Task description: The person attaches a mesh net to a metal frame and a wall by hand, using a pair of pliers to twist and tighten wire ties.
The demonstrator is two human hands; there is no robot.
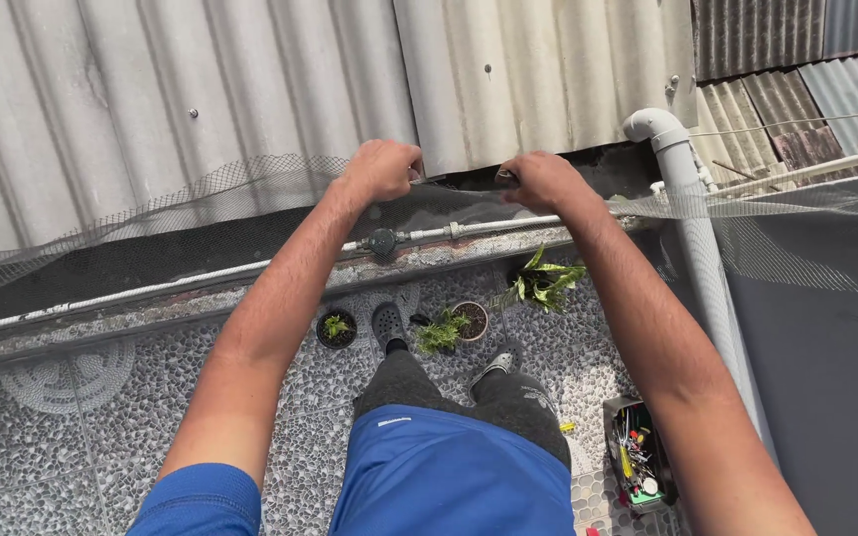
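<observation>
Gripping one mesh net (250, 189), left hand (381, 169) and right hand (543, 181) above three pots (336, 329).

Left arm: bare, stretched forward and up, elbow nearly straight.
Left hand (381, 169): fingers curled shut, knuckles up.
Right arm: bare, extended likewise.
Right hand (541, 180): clenched, just apart from the left.
</observation>
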